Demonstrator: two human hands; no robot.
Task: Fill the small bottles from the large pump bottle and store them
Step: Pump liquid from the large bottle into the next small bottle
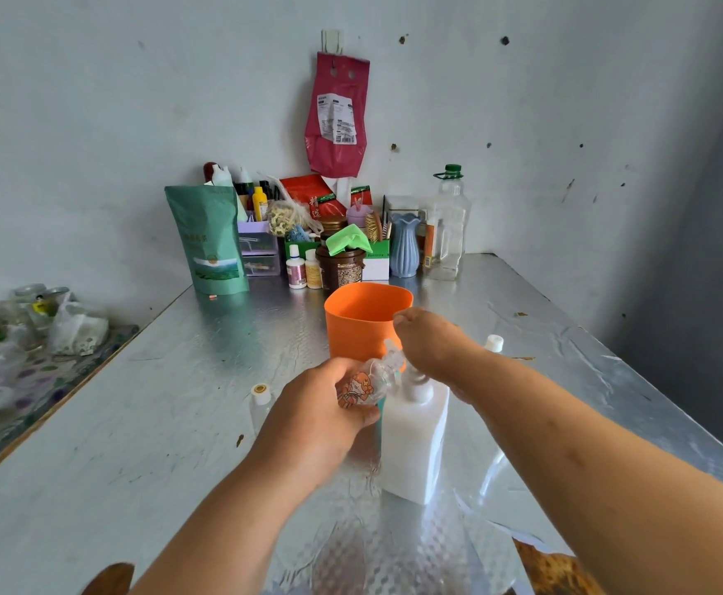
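Your two forearms reach in from the bottom edge and meet over the middle of the foil-covered desk [158,423]. Your left hand [321,405] has its fingers curled round a small clear bottle [368,384] with a cartoon sticker, held tilted so that its neck points up and right towards the pump. Your right hand [430,343] lies knuckles-up over the pump head [417,386] of the large pump bottle [413,444]. Its fingers bend down out of view, so you cannot tell whether they grip the pump or only press on it. The white, square-sided pump bottle stands upright on the desk, just right of your left hand.

Just behind both hands stands an orange tub [364,324], open at the top. A second small bottle [261,399] with a yellow-ringed cap stands on the desk just left of your left wrist. A white-capped bottle [494,342] shows beyond your right forearm, mostly hidden by it.

Against the far wall sits a cluster of things: a green pouch [211,242] at the left, a brown jar [342,268] in the middle, a blue vase [405,246], and a tall clear jug [450,225] with a green cap at the right. A red bag [337,113] hangs on the wall above them.
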